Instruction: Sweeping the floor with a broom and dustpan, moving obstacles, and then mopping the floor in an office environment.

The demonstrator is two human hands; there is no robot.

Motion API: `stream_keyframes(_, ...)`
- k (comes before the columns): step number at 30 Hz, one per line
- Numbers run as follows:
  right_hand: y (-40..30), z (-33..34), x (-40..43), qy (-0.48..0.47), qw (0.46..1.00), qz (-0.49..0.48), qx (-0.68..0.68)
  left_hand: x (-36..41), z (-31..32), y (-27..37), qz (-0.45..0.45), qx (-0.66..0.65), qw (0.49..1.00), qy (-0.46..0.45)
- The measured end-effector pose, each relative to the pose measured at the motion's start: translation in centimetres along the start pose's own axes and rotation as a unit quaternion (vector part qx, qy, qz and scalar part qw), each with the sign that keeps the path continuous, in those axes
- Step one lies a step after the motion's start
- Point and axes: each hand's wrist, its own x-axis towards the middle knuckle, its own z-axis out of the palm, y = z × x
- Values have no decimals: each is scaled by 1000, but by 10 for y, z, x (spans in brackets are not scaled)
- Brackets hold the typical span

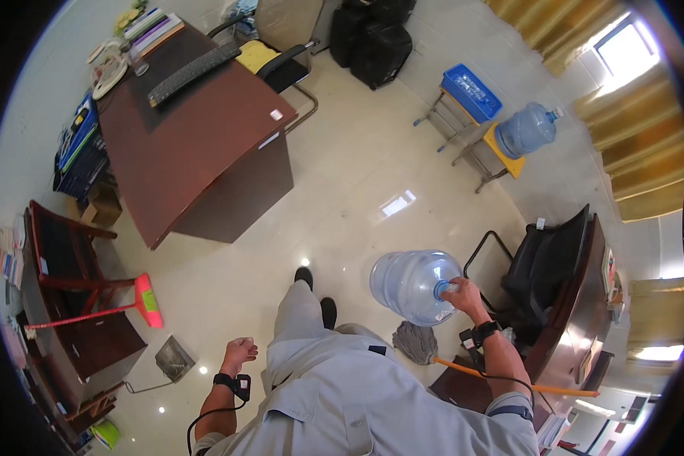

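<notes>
A large clear blue-tinted water-cooler bottle (413,285) is at my right side, its neck towards me. My right hand (463,296) is closed around the neck, and the fingers hide part of it. Whether the bottle's base touches the tiled floor cannot be told. At my left side hangs my left hand (240,350), with nothing in it and its fingers loosely curled. Both wrists wear strapped devices with cables.
A mop (416,342) stands close below the bottle, near a black chair (538,273). Ahead is a brown desk (205,137). Another water bottle (524,131) rests on a yellow stool (510,162), beside a blue basket (472,91). A pink broom (148,300) and dustpan (174,358) are left.
</notes>
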Motion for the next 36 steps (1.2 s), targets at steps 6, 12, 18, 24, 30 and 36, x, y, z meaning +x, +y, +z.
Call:
stream_keyframes(6, -15, -51, 85, 20, 1000, -2, -16, 68, 45, 70, -25, 23, 999, -40)
stream_keyframes(12, -67, -119, 196, 33, 999, -24, -27, 125, 77, 133, 50, 93, 991, -85)
stream_keyframes(18, -147, -189, 331, 62, 997, -54, -8, 113, 107, 276, 110, 169, 973, -111)
stream_keyframes(24, -221, -246, 496, 98, 989, -110, -22, 145, 130, 323, 97, 120, 984, -92)
stream_keyframes(30, -281, -292, 686, 66, 983, -138, -104, 186, 172, 327, -140, -87, 984, -67)
stream_keyframes(36, -294, -317, 880, -1, 973, -153, -174, 157, 266, 406, -158, -163, 974, -18)
